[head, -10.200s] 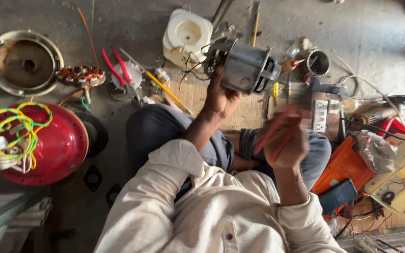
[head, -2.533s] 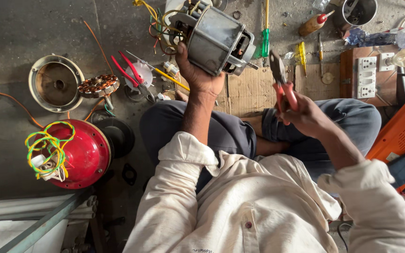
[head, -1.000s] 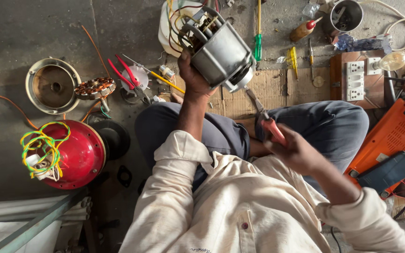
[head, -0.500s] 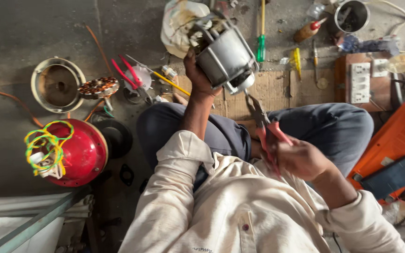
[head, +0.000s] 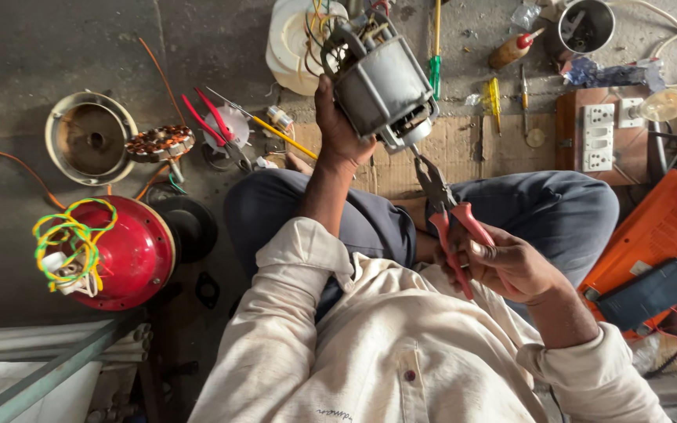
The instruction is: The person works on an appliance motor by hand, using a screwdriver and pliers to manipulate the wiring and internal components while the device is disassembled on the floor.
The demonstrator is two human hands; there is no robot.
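Even, soft daylight; faint shadows toward 9 o'clock, mild glare at 2 o'clock, sharp focus, slight edge distortion.

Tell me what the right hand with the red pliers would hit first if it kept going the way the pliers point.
Probably the grey motor in the left hand. The right hand aims the red-handled pliers at its lower end; the tips look almost on it, though depth is unclear.

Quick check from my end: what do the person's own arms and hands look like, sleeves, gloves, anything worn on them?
Both hands are bare, with no gloves. The left hand shows no ring or watch; its cream long sleeve is pushed up to about the elbow, leaving the forearm bare. The right hand has a matching sleeve with its cuff just past the wrist. The fabric is creased and loose.
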